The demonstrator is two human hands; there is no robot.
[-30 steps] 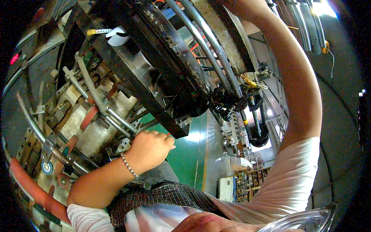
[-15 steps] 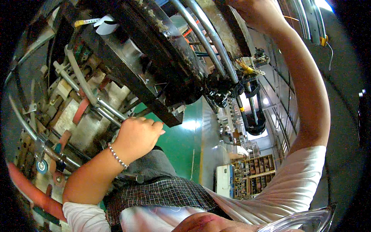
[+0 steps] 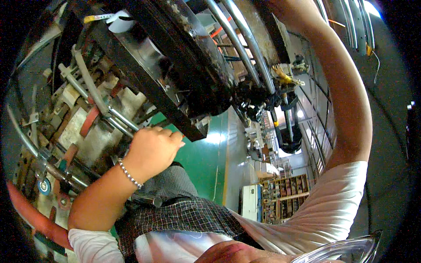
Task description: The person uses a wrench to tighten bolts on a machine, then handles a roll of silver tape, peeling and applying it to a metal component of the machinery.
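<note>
My left hand (image 3: pixel 154 148), with a beaded bracelet on its wrist, is closed in a loose fist. It lies at the lower end of a pair of metal rods (image 3: pixel 121 122), beside the dark machine beam (image 3: pixel 160 98). Its palm side is hidden, so whatever the fingers hold does not show. Raised high on the right, my right arm reaches to the top edge, where only the back part of my right hand (image 3: pixel 287 8) shows, next to a worn beam of the machine. Its fingers are out of view.
Two shiny rails (image 3: pixel 245 41) run down the machine to a dark assembly with yellow wires (image 3: pixel 285 76). At left are a red curved bar (image 3: pixel 37 215) and a blue-rimmed roller (image 3: pixel 44 186). A shelf rack (image 3: pixel 291 195) and green floor (image 3: pixel 206 171) lie beyond.
My left hand sits slightly further left and lower in the picture, still curled. The whole view has shifted a little. My right arm stays raised.
</note>
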